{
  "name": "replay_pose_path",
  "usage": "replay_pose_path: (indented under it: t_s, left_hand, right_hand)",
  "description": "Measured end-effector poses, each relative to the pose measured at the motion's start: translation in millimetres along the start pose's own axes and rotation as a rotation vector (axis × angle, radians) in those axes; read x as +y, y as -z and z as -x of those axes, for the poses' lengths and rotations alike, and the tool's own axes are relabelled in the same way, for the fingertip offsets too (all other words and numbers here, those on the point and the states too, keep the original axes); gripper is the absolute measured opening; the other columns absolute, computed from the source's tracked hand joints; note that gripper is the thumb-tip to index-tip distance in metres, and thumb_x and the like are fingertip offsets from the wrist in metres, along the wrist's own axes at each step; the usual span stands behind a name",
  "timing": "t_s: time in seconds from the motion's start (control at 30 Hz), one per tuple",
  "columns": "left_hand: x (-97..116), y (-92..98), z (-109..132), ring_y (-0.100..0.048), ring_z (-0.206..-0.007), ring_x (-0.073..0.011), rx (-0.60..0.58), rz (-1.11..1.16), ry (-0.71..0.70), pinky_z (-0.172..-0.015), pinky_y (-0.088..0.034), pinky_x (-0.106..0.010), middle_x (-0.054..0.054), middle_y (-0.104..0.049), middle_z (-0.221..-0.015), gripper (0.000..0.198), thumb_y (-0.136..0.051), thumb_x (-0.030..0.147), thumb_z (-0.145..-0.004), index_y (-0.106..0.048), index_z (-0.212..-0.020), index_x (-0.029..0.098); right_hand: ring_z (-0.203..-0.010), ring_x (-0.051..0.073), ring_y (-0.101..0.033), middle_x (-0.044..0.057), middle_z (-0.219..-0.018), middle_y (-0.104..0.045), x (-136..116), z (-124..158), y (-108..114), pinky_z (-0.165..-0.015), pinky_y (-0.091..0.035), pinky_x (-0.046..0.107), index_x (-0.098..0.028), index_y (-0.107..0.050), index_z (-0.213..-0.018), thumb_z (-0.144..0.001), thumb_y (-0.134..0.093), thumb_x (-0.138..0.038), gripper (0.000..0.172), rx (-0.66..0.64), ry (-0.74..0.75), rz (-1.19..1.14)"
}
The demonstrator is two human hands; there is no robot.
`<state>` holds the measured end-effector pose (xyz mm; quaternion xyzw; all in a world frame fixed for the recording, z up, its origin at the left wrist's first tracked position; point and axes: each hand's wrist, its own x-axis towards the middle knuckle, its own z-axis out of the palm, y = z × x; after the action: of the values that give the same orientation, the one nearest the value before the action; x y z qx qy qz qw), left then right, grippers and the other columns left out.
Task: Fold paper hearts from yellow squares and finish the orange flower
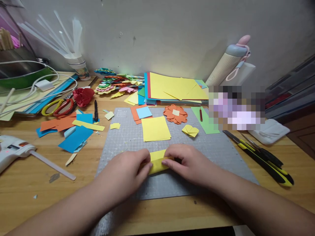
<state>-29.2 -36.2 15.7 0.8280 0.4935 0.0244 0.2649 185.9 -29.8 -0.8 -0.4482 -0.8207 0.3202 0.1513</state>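
Note:
Between my two hands is a yellow sheet of paper, bent over along its length, above the grey cutting mat. My left hand pinches its left end with thumb and fingers. At the right end, my right hand grips it the same way. Just beyond lies a stack of yellow paper squares. An orange paper flower with a pale square in its middle rests behind, and a small folded yellow paper piece sits to the right.
Paper scraps, scissors and a glue gun lie left. A black-and-yellow utility knife is at the right. Coloured sheets and layered paper flowers are along the wall, with a leaning bottle.

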Motion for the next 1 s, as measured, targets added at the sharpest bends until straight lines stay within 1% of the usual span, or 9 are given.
replay_pose_path:
  t_s: [0.07,0.17,0.27,0.33,0.47,0.57,0.7,0.87,1.0]
  left_hand:
    - [-3.5,-2.9,-3.3,-0.055,-0.058,-0.0188,0.038,-0.036,0.051,-0.049,-0.025,-0.025,-0.004,-0.064,-0.068,0.020,-0.046,0.034,-0.087,-0.058,-0.078,0.021]
    - [-7.5,-6.6,-7.3,-0.054,-0.058,-0.0200,0.106,-0.096,0.081,-0.049,-0.024,-0.026,-0.005,-0.063,-0.067,0.021,-0.048,0.035,-0.086,-0.059,-0.075,0.021]
    - [-8.8,-8.7,-9.8,-0.054,-0.063,-0.0204,0.182,-0.125,0.050,-0.051,-0.027,-0.027,-0.005,-0.062,-0.073,0.017,-0.050,0.032,-0.086,-0.059,-0.078,0.020]
    - [-6.9,-9.2,-10.1,-0.055,-0.068,-0.0204,0.177,-0.168,-0.008,-0.055,-0.032,-0.028,-0.005,-0.061,-0.078,0.018,-0.047,0.029,-0.088,-0.061,-0.081,0.020]
    - [2.6,-10.6,-6.3,-0.058,-0.068,-0.0212,0.017,-0.254,-0.088,-0.060,-0.041,-0.032,-0.003,-0.059,-0.073,0.028,-0.038,0.027,-0.093,-0.064,-0.085,0.022]
    - [8.9,-13.1,-1.8,-0.060,-0.068,-0.0225,-0.090,-0.352,-0.091,-0.060,-0.046,-0.035,-0.005,-0.063,-0.079,0.028,-0.040,0.016,-0.090,-0.061,-0.109,0.020]
    - [11.4,-15.7,1.4,-0.063,-0.076,-0.0255,-0.212,-0.427,-0.094,-0.065,-0.052,-0.041,-0.011,-0.066,-0.091,0.053,-0.041,0.002,-0.082,-0.044,-0.133,0.014]
    - [13.8,-14.9,-0.1,-0.064,-0.082,-0.0261,-0.299,-0.440,-0.071,-0.070,-0.054,-0.042,-0.014,-0.065,-0.100,0.065,-0.039,0.000,-0.079,-0.032,-0.142,0.013]
    - [17.0,-11.6,-2.1,-0.063,-0.088,-0.0279,-0.380,-0.424,-0.048,-0.072,-0.055,-0.043,-0.016,-0.064,-0.107,0.068,-0.037,-0.001,-0.078,-0.027,-0.144,0.013]
  right_hand:
    - [-0.069,0.017,-0.052,0.003,-0.075,-0.059,5.6,-4.5,-2.4,-0.061,-0.036,0.030,-0.019,-0.056,-0.072,-0.085,-0.058,-0.032,0.018,0.043,-0.114,-0.028]
    - [-0.069,0.016,-0.050,0.002,-0.076,-0.056,9.6,-8.7,-4.2,-0.060,-0.035,0.029,-0.019,-0.051,-0.069,-0.083,-0.058,-0.029,0.019,0.065,-0.161,-0.005]
    - [-0.070,0.016,-0.049,0.002,-0.078,-0.054,7.7,-10.5,-5.6,-0.060,-0.035,0.029,-0.019,-0.049,-0.069,-0.084,-0.056,-0.025,0.018,0.059,-0.171,0.049]
    - [-0.070,0.015,-0.049,0.002,-0.078,-0.052,5.1,-11.1,-6.4,-0.060,-0.034,0.028,-0.019,-0.048,-0.069,-0.084,-0.055,-0.023,0.017,0.059,-0.176,0.083]
    - [-0.069,0.014,-0.048,0.000,-0.076,-0.050,1.9,-11.7,-7.3,-0.060,-0.035,0.027,-0.019,-0.046,-0.068,-0.085,-0.053,-0.019,0.018,0.068,-0.178,0.111]
    - [-0.068,0.013,-0.049,0.000,-0.080,-0.050,1.8,-11.9,-7.4,-0.060,-0.037,0.027,-0.019,-0.046,-0.069,-0.086,-0.051,-0.018,0.017,0.064,-0.185,0.111]
    - [-0.070,0.014,-0.051,0.002,-0.088,-0.051,2.1,-12.7,-7.4,-0.064,-0.041,0.029,-0.019,-0.048,-0.073,-0.087,-0.048,-0.019,0.015,0.059,-0.192,0.102]
    - [-0.074,0.015,-0.053,0.004,-0.090,-0.049,1.8,-11.8,-8.1,-0.070,-0.044,0.032,-0.018,-0.048,-0.073,-0.090,-0.044,-0.018,0.017,0.061,-0.197,0.102]
    - [-0.072,0.014,-0.053,0.004,-0.091,-0.048,2.0,-10.7,-9.3,-0.068,-0.046,0.032,-0.018,-0.046,-0.071,-0.089,-0.044,-0.018,0.018,0.073,-0.224,0.088]
